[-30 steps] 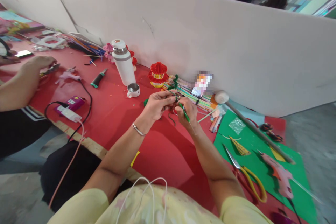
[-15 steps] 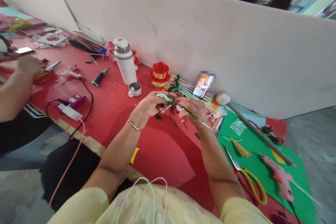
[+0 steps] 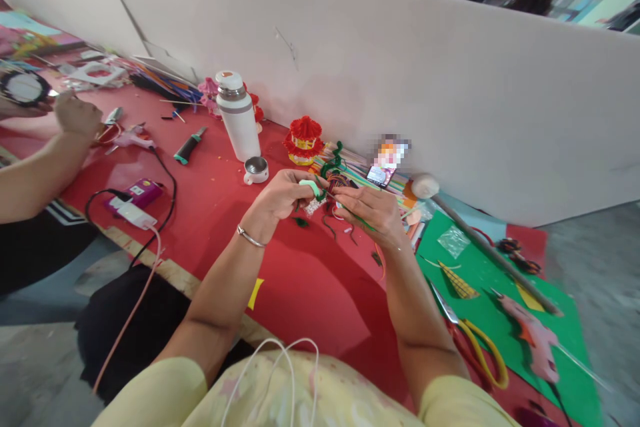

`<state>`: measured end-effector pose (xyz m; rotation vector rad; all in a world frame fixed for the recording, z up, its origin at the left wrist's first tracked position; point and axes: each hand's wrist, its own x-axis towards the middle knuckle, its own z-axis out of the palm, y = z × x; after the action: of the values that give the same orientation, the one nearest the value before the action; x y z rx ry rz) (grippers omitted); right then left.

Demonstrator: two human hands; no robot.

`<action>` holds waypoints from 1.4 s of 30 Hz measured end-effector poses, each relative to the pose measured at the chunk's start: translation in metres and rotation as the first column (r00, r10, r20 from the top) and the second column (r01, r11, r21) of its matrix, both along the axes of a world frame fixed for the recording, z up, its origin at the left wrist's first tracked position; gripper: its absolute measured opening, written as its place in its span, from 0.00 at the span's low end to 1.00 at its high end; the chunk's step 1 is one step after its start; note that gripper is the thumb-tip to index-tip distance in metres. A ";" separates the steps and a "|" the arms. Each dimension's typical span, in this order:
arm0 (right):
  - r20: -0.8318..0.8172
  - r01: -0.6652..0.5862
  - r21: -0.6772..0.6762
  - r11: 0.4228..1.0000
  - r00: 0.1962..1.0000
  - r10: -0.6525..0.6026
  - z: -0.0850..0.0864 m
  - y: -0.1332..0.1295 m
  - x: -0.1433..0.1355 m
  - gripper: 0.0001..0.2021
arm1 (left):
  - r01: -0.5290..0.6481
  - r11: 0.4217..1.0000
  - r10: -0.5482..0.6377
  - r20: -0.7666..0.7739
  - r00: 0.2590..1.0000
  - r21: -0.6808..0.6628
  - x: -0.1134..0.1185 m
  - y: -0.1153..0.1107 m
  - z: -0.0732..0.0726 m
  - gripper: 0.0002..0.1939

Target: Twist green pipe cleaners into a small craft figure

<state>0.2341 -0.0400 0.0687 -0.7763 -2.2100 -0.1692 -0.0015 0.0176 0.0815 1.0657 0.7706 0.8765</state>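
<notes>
Over the middle of the red table, my left hand [image 3: 281, 195] is closed, pinching a small dark green fuzzy piece [image 3: 321, 196] that looks like curled pipe cleaner. A mint-green band [image 3: 311, 185] lies across its index finger. Close beside it, my right hand [image 3: 373, 212] has its fingers drawn together on a thin green stem [image 3: 359, 216], which runs back under the palm. The fingertips of both hands almost meet, and fingers partly hide the stem's tip. Behind them lie a dark green curled pipe cleaner [image 3: 334, 163] and a bundle of dark thread [image 3: 339, 180].
A white thermos [image 3: 239, 123], its cup [image 3: 257, 170] and a red fuzzy ornament [image 3: 304, 140] stand at the back. Scissors [image 3: 483, 350] and a pink glue gun [image 3: 533, 337] lie right, near a green sheet [image 3: 450, 240]. Another person's hand [image 3: 77, 113] is far left.
My left hand has shifted slightly left and my right hand slightly right. Less of the green stem's rear end shows past my right wrist. The other person's hand has risen away from the scissors.
</notes>
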 end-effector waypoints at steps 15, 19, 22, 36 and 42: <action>-0.076 0.045 0.096 0.994 0.996 -0.038 -0.003 -0.004 -0.008 0.12 | 0.102 0.991 -0.081 0.214 0.974 -0.090 0.006 -0.001 -0.007 0.14; -0.002 0.053 0.110 0.993 0.999 -0.053 -0.002 -0.002 -0.007 0.11 | 0.085 0.994 -0.071 0.191 0.979 -0.068 0.006 0.000 -0.011 0.13; 0.018 0.097 0.181 0.979 0.995 -0.102 -0.007 -0.001 -0.008 0.13 | 0.105 0.991 -0.088 0.180 0.980 -0.083 0.008 -0.001 -0.011 0.14; 0.093 0.119 0.189 0.975 0.986 -0.139 -0.006 0.001 -0.003 0.14 | 0.014 0.999 -0.008 0.129 0.992 -0.043 0.008 0.001 -0.013 0.13; 0.079 0.112 0.072 0.991 0.990 -0.118 -0.001 -0.003 -0.003 0.15 | -0.030 0.999 0.033 0.083 0.996 -0.036 0.005 0.003 -0.007 0.11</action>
<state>0.2311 -0.0426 0.0672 -0.8740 -2.2260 -0.3371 0.0036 0.0206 0.0742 0.9826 0.7319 0.9253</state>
